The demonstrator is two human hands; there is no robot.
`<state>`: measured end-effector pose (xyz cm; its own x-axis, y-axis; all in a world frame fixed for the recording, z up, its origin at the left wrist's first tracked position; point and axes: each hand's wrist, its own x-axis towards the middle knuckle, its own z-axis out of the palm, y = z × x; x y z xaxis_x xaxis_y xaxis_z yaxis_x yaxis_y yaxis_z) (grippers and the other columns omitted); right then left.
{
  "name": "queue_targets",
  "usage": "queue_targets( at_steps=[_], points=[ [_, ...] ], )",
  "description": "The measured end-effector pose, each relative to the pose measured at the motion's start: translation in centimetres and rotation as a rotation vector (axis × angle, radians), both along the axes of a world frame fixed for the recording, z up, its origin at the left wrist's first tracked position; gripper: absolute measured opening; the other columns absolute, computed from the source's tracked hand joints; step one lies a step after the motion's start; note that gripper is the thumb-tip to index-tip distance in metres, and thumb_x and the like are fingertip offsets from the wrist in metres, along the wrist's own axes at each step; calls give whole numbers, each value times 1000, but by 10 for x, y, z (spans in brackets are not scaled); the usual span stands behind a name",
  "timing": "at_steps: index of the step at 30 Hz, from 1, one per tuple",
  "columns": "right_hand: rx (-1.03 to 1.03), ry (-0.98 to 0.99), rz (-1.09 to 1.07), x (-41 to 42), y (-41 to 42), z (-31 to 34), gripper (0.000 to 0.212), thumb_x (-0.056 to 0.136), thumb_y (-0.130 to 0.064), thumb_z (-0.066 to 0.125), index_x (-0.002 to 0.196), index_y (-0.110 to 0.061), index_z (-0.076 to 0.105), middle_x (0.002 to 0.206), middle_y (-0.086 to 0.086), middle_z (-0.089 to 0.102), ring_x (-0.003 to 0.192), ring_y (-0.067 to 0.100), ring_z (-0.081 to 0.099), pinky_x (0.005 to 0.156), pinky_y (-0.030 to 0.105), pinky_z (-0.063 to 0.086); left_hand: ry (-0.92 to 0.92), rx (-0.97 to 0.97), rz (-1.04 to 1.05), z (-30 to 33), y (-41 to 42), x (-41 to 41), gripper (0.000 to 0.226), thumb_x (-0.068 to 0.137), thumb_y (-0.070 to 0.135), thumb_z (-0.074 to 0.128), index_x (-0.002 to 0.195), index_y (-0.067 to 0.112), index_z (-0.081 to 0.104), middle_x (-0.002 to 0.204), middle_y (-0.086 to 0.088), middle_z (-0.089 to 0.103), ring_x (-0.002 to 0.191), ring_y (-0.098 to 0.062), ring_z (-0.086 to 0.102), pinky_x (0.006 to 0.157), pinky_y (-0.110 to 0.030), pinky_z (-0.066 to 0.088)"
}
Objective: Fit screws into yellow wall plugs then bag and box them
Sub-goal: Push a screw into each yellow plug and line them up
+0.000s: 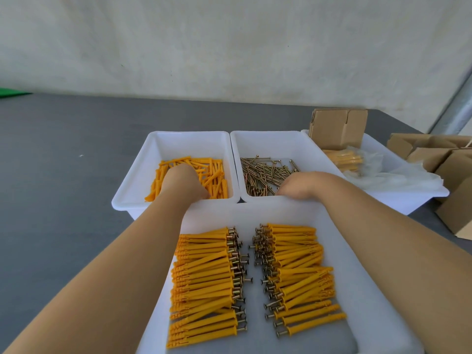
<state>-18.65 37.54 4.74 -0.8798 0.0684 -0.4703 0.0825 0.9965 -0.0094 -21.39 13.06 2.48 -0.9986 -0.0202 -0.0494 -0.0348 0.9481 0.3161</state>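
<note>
Hands in bins — L hand [184, 180] in plugs [214, 175], R hand [297, 187] in screws [263, 175] — fingers hidden.

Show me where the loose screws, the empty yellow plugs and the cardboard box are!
Screws [265, 172], head view, middle of the pile.
Yellow plugs [213, 175], head view, right side of the heap.
Cardboard box [337, 129], head view, front face.

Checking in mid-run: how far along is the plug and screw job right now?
Done: two rows of assembled plugs fill the near tray; one bagged bundle lies in the right tray beside a cardboard box.
In hand: left hand reaches into the loose plugs, right hand into the loose screws.
Left: many loose parts, then bagging and boxing the near tray's rows.
</note>
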Motion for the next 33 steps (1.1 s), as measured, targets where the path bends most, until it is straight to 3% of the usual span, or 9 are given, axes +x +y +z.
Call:
queue_targets(
  at_steps=[3,6,10,16,19,21,23,27,33],
  points=[
    [44,-137,73,-7,-4,5,41,102,-40,44,134,-17,58,140,5,54,114,21,54,95,35,45,36,7,-11,3,-1,4,26,77,33,80,83,8,74,77,-4,65,74,-20,61,59,-28,49],
    [52,-226,135,-8,-9,6,38,103,-36,45,134,-19,58,136,5,58,103,17,58,79,27,45,21,21,-20,4,-1,5,12,78,16,74,88,10,76,91,-7,71,86,-23,65,70,-31,56],
    [55,-202,116,-10,-9,5,40,102,-38,48,135,-18,58,135,4,57,96,14,55,70,24,44,5,26,-37,3,-2,2,16,80,7,67,94,11,74,98,-9,70,90,-25,64,69,-31,53],
    [9,-187,75,-14,-4,-5,43,101,-38,49,138,-17,55,138,6,55,101,17,53,81,29,45,-197,-7,-121,-4,0,-6,31,87,29,68,111,9,70,114,-10,66,97,-24,57,83,-33,50],
    [-110,-17,-52,-17,0,-13,38,96,-36,57,126,-13,62,120,8,60,108,25,55,88,35,43,-257,-56,-169,-4,2,-10,33,95,25,59,122,8,66,131,-11,59,115,-27,55,93,-34,45],
    [-187,75,-117,-17,3,-16,21,93,-33,61,95,-12,64,90,1,58,87,21,55,74,33,42,-297,-91,-188,-2,2,-11,35,98,23,54,128,8,62,136,-12,55,123,-29,52,96,-34,44],
    [-251,125,-163,-16,4,-16,22,90,-27,63,76,-10,61,76,2,55,69,18,52,60,30,42,-325,-102,-200,-1,1,-12,37,98,24,53,132,10,59,140,-12,53,126,-30,49,101,-38,42],
    [-488,451,-282,-8,9,-15,12,84,-3,69,89,-7,79,86,6,74,83,23,70,78,34,58,-363,-103,-236,-3,0,-12,39,98,33,52,129,12,62,135,-11,57,123,-30,52,104,-42,44],
    [-899,646,-417,12,14,-1,23,89,0,63,78,-19,70,74,1,75,78,14,75,81,36,61,-348,-89,-249,-1,-5,-16,34,95,33,59,125,19,67,138,-6,55,128,-29,47,103,-40,40]
  ],
)
